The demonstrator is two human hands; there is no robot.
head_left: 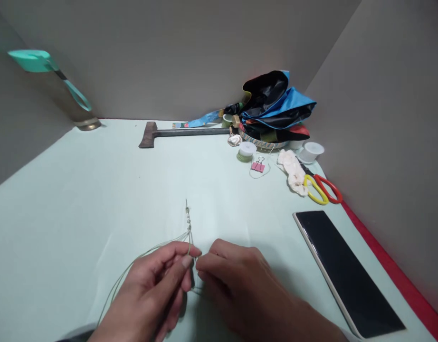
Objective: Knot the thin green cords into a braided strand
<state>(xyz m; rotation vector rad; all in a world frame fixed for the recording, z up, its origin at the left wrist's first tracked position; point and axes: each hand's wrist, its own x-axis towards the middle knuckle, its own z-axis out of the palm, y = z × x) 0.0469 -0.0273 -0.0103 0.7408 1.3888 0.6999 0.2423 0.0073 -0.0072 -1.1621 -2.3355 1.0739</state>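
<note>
Pale mint cloth covers the table (80, 199), a plain ground against which fine cord shows clearly. Grey partition walls close it in at 9, 12 and 3 o'clock.

At 4 o'clock lies a phone (347, 270), screen dark and face up, parallel to the red table edge and out of your working area. At 1 o'clock a heap of blue and black fabric (276, 107) sits over a patterned hoop, pushed back against the wall. At 12 o'clock a hammer (183, 133) lies flat, head toward 11. At 10 o'clock a teal strap (48, 66) hangs from a bottle.

Just below the heap, supplies are kept within reach: scissors (322, 187) with one yellow and one red handle, a crumpled white cloth (293, 173), two thread spools (246, 151), and pink binder clips (258, 166).

At 6 o'clock, your left hand (155, 289) and right hand (236, 285) meet fingertip to fingertip, each closed in a pinch on the thin cord (189, 232). The knotted cord runs from the pinch toward 12, its upper end apparently fixed to the cloth so it stays taut; loose strands loop away toward 8.

No brand, label or writing can be read anywhere.
</note>
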